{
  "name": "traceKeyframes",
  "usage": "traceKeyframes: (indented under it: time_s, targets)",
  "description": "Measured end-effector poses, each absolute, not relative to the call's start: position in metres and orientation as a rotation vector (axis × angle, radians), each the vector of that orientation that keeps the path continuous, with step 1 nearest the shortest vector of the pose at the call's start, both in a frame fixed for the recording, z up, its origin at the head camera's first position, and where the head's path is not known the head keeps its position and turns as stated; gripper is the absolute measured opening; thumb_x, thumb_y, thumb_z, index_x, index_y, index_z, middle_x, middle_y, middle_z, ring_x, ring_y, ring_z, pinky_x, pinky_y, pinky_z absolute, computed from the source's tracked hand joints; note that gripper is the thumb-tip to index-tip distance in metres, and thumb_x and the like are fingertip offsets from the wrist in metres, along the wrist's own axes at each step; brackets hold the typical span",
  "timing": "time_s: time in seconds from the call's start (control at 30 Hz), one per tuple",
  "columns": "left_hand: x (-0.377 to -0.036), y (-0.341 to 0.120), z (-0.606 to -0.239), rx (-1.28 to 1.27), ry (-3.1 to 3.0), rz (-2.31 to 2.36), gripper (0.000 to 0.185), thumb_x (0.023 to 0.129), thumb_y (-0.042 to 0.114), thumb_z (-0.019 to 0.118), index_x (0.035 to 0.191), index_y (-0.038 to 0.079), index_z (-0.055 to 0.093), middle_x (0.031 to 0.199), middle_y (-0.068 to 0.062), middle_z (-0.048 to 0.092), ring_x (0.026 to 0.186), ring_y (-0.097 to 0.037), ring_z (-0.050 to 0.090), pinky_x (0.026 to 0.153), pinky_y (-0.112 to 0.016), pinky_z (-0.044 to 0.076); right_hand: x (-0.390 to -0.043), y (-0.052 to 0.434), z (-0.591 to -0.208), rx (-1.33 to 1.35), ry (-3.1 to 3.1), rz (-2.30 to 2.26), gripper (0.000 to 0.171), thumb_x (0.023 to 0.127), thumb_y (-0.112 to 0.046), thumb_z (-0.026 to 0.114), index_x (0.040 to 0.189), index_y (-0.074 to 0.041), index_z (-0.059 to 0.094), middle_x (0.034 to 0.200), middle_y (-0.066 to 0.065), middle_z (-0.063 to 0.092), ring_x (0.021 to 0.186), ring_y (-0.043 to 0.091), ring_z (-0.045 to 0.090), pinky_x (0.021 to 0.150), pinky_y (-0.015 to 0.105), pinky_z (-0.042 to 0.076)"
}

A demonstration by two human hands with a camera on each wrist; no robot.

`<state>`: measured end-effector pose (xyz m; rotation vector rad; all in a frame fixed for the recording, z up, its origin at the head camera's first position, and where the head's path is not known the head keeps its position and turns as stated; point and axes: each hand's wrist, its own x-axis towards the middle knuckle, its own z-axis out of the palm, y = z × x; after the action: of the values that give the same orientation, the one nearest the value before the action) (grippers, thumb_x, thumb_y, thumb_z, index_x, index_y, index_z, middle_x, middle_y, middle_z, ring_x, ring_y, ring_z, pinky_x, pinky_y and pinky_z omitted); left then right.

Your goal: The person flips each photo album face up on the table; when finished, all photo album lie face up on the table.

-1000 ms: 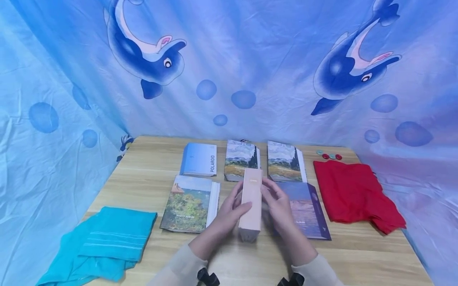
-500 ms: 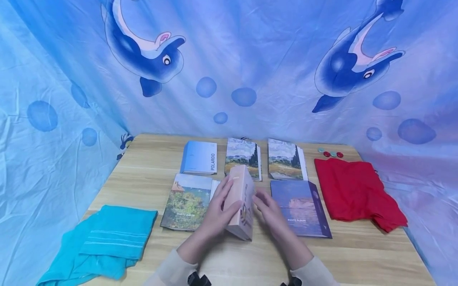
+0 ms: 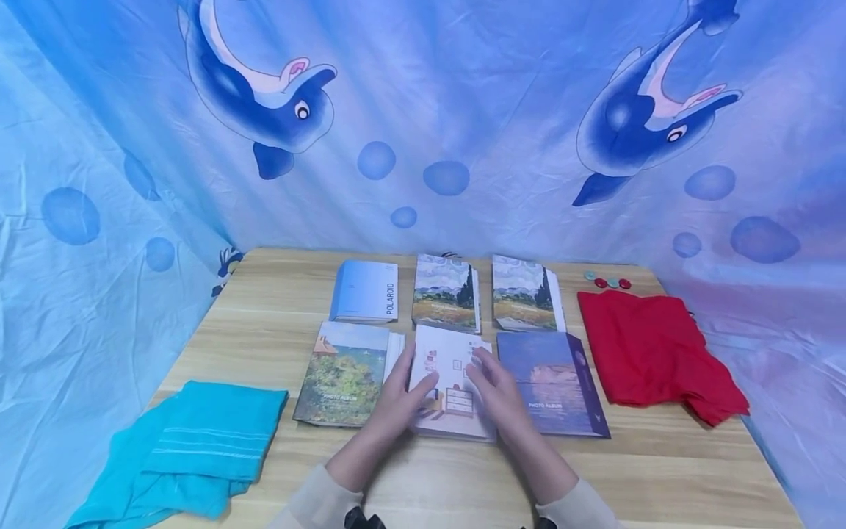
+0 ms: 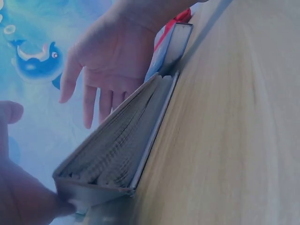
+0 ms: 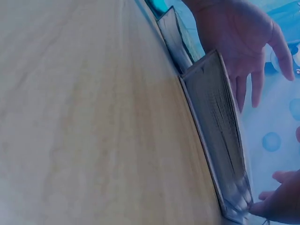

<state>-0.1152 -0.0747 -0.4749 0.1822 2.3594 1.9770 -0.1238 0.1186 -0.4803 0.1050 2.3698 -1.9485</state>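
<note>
A white album with a pink room drawing on its cover (image 3: 452, 367) lies flat on the wooden table (image 3: 264, 330), in the front row between two other albums. My left hand (image 3: 403, 382) rests on its left edge with straight fingers. The right hand (image 3: 492, 382) lies on its right side, fingers also straight. The left wrist view shows the album's page edges (image 4: 117, 154) low on the wood, with my right hand (image 4: 103, 70) spread above it. Seen from the right wrist, the album (image 5: 218, 136) lies under the spread left hand (image 5: 239, 42).
A green landscape album (image 3: 344, 375) and a purple album (image 3: 551, 382) flank it. Behind stand a blue Polaroid album (image 3: 366, 292) and two wheat-field albums (image 3: 446, 292) (image 3: 525, 294). A red cloth (image 3: 651, 353), small round tokens (image 3: 604, 281) and a teal towel (image 3: 198, 437) lie at the sides.
The album stood on its edge between both hands, spine up. It has tipped over and now lies flat, cover up, and both hands have opened onto it.
</note>
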Motion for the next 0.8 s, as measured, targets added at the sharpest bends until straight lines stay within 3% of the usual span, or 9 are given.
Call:
traceKeyframes:
  time_s: [0.23,0.47,0.8]
  targets:
    - [-0.115,-0.063,-0.467,0.357,2.636,1.789,0.079,0.095,0.035,0.068,0.158,0.003,0.031,0.166,-0.017,0.020,0.152,-0.036,0.021,0.121,-0.058,0.017,-0.130,0.138,-0.474,0.009,2.380,-1.989,0.056,0.103,-0.026,0.060,0.152,-0.005,0.041,0.158,0.019,0.039,0.146,0.038,0.035,0.121,0.054,0.024]
    - [-0.119,-0.033,-0.467,0.538,2.613,1.681,0.078,0.097,0.041,0.064,0.158,0.005,0.031,0.166,-0.017,0.021,0.151,-0.035,0.023,0.120,-0.059,0.021,-0.135,0.183,-0.459,0.143,2.478,-1.902,0.062,0.104,-0.036,0.057,0.156,-0.009,0.036,0.158,0.014,0.040,0.146,0.032,0.036,0.118,0.051,0.033]
    - [-0.124,0.018,-0.475,0.632,2.547,1.507,0.077,0.099,0.044,0.059,0.159,0.004,0.029,0.166,-0.019,0.019,0.151,-0.036,0.023,0.120,-0.058,0.024,-0.132,0.246,-0.457,0.273,2.654,-1.685,0.070,0.104,-0.036,0.056,0.160,-0.006,0.027,0.162,0.020,0.032,0.149,0.036,0.029,0.121,0.053,0.025]
